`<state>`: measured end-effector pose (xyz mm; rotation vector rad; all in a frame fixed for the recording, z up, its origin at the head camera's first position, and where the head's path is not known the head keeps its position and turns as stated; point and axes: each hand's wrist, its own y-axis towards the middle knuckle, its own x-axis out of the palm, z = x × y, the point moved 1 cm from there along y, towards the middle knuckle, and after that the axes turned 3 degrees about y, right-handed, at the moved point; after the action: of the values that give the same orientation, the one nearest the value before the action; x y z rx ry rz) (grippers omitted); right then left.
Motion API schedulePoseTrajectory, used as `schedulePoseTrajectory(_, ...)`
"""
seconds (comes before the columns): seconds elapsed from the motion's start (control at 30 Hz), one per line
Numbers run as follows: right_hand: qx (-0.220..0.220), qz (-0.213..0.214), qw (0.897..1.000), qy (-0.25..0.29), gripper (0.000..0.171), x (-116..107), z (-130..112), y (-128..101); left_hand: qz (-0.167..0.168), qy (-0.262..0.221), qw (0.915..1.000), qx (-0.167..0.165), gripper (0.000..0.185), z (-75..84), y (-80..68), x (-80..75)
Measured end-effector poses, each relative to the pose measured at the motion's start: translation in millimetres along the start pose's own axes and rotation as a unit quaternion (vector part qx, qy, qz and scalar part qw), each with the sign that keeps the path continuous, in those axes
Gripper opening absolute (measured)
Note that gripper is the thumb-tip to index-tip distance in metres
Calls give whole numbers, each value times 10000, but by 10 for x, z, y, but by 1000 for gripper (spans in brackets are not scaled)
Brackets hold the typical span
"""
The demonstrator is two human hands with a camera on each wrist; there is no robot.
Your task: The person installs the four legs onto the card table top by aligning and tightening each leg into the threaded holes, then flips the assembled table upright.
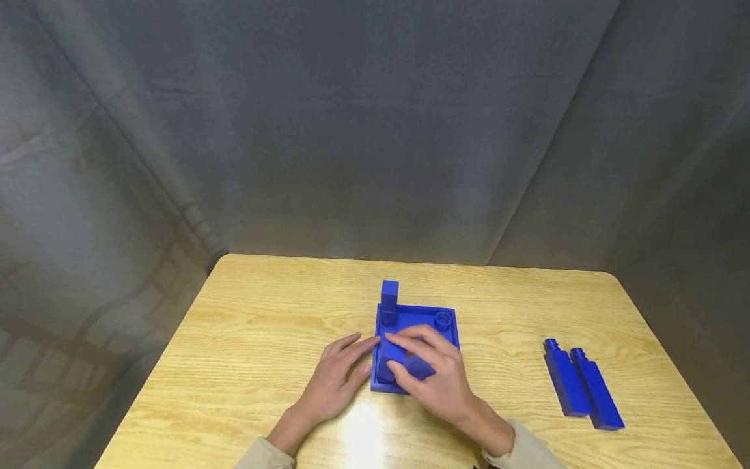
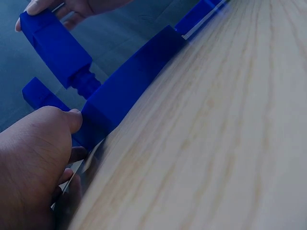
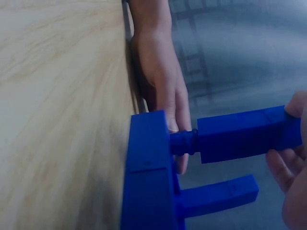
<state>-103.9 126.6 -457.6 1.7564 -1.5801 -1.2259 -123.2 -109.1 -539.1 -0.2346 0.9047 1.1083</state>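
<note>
A square blue base (image 1: pixel 417 318) with a raised rim lies on the table in front of me. My right hand (image 1: pixel 436 374) pinches the upper end of a blue block-shaped leg (image 3: pixel 235 135) between thumb and fingers. Its threaded end points down at the base's near left corner, with part of the thread showing above the rim in both wrist views. Against the base's left side rests my left hand (image 1: pixel 335 381), thumb and fingertips touching the edge. Another blue leg (image 1: pixel 389 298) stands upright in the far left corner. A round threaded socket (image 1: pixel 443 320) shows at the far right corner.
Two more blue legs, one on the left (image 1: pixel 567 384) and one on the right (image 1: pixel 600 397), lie side by side on the right of the wooden table (image 1: pixel 263 312), threaded ends pointing away. A grey curtain (image 1: pixel 363 130) hangs behind the table.
</note>
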Motion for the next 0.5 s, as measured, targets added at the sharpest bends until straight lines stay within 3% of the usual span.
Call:
schedulePoseTrajectory(0.1, -121, 198, 9997, -92, 31, -55, -11, 49, 105, 96, 9998, 103, 51, -1, 0, 12)
schedulePoseTrajectory(0.27, 166, 555, 9981, -220, 29, -208, 42, 136, 296, 245, 9990, 235, 48, 10, -1, 26)
schedulePoseTrajectory(0.5, 250, 990, 9935, -494, 31, -452, 239, 207, 210, 209, 9994, 194, 50, 6, -7, 34)
